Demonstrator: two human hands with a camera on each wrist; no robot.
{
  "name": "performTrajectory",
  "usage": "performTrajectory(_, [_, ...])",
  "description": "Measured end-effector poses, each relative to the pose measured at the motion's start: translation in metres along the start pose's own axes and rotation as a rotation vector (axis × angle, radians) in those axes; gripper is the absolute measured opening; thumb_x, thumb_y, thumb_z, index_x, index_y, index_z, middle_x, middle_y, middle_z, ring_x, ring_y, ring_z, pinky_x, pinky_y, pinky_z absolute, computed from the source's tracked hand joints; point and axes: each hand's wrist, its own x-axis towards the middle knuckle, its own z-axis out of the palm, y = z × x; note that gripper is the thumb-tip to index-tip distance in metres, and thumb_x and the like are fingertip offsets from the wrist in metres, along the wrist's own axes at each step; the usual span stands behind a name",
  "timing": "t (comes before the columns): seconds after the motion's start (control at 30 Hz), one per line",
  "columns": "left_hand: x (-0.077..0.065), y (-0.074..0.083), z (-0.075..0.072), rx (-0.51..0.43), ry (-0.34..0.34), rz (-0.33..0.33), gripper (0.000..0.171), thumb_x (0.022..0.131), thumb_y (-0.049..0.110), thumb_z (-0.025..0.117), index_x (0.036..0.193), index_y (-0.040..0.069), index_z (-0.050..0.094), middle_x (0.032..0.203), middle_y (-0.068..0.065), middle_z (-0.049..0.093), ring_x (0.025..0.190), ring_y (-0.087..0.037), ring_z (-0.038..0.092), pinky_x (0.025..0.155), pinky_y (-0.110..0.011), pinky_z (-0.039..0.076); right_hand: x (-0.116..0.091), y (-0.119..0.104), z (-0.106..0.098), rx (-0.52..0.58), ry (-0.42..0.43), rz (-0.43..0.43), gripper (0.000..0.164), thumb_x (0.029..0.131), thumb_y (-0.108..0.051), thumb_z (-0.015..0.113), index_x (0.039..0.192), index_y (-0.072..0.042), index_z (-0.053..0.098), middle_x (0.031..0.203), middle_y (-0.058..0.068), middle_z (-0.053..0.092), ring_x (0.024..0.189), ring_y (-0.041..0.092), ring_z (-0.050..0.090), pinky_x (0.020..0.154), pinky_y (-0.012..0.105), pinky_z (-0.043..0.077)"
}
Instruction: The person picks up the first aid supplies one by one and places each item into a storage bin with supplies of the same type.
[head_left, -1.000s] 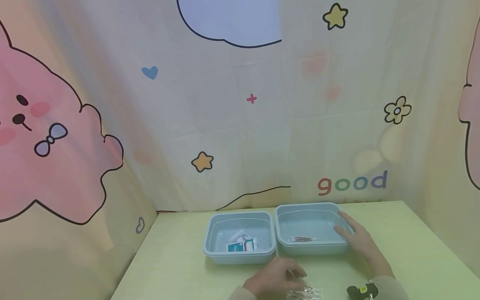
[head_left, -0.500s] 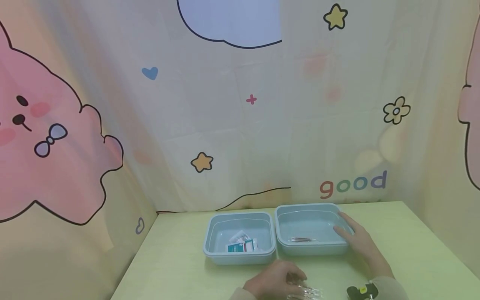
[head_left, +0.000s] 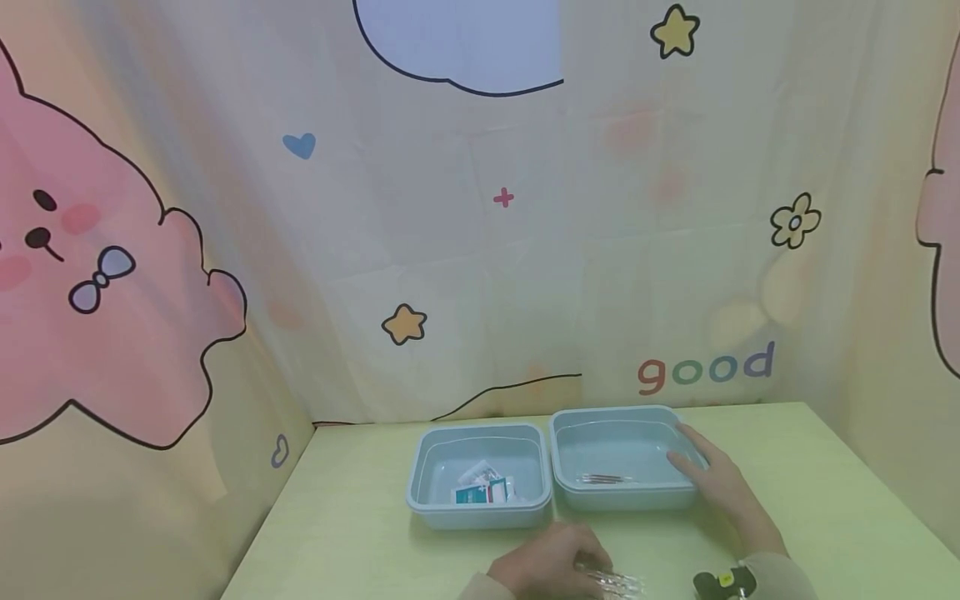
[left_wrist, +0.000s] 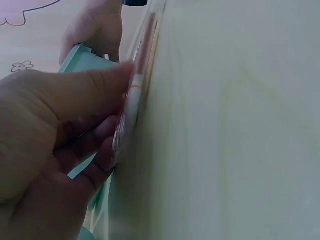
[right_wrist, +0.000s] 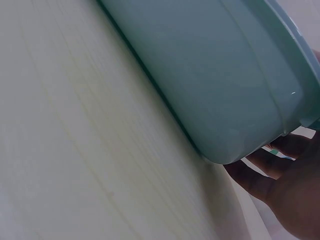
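Observation:
My left hand is low in front of the two bins. Its thumb and fingers pinch clear-wrapped cotton swabs at the table's surface; the left wrist view shows the swab pack with a reddish-brown section, a white part and an orange ring. My right hand grips the right end of the right light-blue plastic bin, with fingers against its outer end wall. Inside this bin lie a few thin wrapped swabs with brownish shafts.
Left of it stands a second light-blue bin, holding small white and teal packets. The pale yellow-green table meets a printed curtain behind the bins. A black device sits at the right wrist.
My left thumb and fingers have drawn together on the wrapped swabs, with slight motion. The right hand and both bins stay where they were.

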Motion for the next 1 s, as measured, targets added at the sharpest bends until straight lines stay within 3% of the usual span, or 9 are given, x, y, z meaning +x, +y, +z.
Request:
performTrajectory(0.17, [0.0010, -0.0002, 0.0016, 0.057, 0.007, 0.047, 0.016, 0.086, 0.025, 0.074, 0.102, 0.027, 0.075, 0.091, 0.022, 0.061, 0.082, 0.012, 0.054, 0.070, -0.006, 0.046, -0.0026, -0.0034, -0.0005, 0.004, 0.001, -0.001, 0.074, 0.098, -0.045, 0.052, 0.155, -0.009, 0.021, 0.157, 0.030, 0.017, 0.140, 0.057, 0.014, 0.108, 0.075, 0.016])
performTrajectory(0.33, [0.0014, -0.0028, 0.0036, 0.048, 0.010, 0.069, 0.011, 0.089, 0.025, 0.072, 0.098, 0.028, 0.076, 0.087, 0.023, 0.061, 0.081, 0.013, 0.054, 0.068, -0.004, 0.047, -0.0024, -0.0047, -0.0006, -0.002, -0.006, 0.011, 0.074, 0.099, -0.044, 0.052, 0.155, -0.009, 0.020, 0.157, 0.031, 0.017, 0.140, 0.058, 0.014, 0.107, 0.076, 0.016])
performTrajectory(0.5, [0.0023, -0.0038, 0.0040, -0.036, -0.021, 0.032, 0.010, 0.090, 0.024, 0.069, 0.097, 0.028, 0.075, 0.086, 0.023, 0.063, 0.080, 0.011, 0.056, 0.068, -0.007, 0.049, -0.0024, -0.0037, -0.0007, 0.000, -0.003, 0.020, 0.074, 0.099, -0.046, 0.051, 0.155, -0.010, 0.020, 0.158, 0.029, 0.016, 0.141, 0.057, 0.013, 0.107, 0.076, 0.014])
performTrajectory(0.57, [0.0024, -0.0039, 0.0044, -0.036, -0.018, 0.031, 0.010, 0.090, 0.022, 0.069, 0.096, 0.027, 0.075, 0.086, 0.022, 0.063, 0.079, 0.011, 0.056, 0.068, -0.007, 0.049, -0.0022, -0.0034, -0.0009, 0.006, -0.002, 0.019, 0.074, 0.099, -0.046, 0.051, 0.155, -0.010, 0.020, 0.158, 0.029, 0.016, 0.141, 0.057, 0.012, 0.107, 0.076, 0.014])
performTrajectory(0.7, [0.0027, -0.0048, 0.0064, 0.052, 0.024, 0.068, 0.012, 0.086, 0.017, 0.071, 0.093, 0.026, 0.074, 0.084, 0.022, 0.063, 0.075, 0.011, 0.055, 0.065, -0.005, 0.046, -0.0020, -0.0024, -0.0012, 0.011, -0.001, 0.007, 0.074, 0.098, -0.046, 0.051, 0.155, -0.010, 0.020, 0.158, 0.029, 0.016, 0.141, 0.057, 0.012, 0.107, 0.076, 0.014])
performTrajectory(0.8, [0.0029, -0.0033, 0.0062, 0.031, 0.029, 0.046, 0.013, 0.082, 0.015, 0.072, 0.090, 0.025, 0.074, 0.080, 0.022, 0.064, 0.071, 0.010, 0.055, 0.063, -0.006, 0.046, -0.0018, -0.0023, -0.0015, 0.010, -0.003, 0.008, 0.075, 0.098, -0.046, 0.052, 0.155, -0.010, 0.020, 0.158, 0.029, 0.016, 0.141, 0.057, 0.012, 0.107, 0.076, 0.014])
performTrajectory(1.0, [0.0023, -0.0005, 0.0044, -0.019, 0.021, 0.006, 0.009, 0.084, 0.016, 0.071, 0.087, 0.024, 0.073, 0.077, 0.024, 0.062, 0.070, 0.010, 0.057, 0.063, -0.008, 0.048, -0.0008, -0.0029, -0.0014, 0.003, -0.009, 0.019, 0.075, 0.098, -0.046, 0.051, 0.156, -0.010, 0.020, 0.158, 0.029, 0.015, 0.141, 0.058, 0.012, 0.107, 0.076, 0.014])
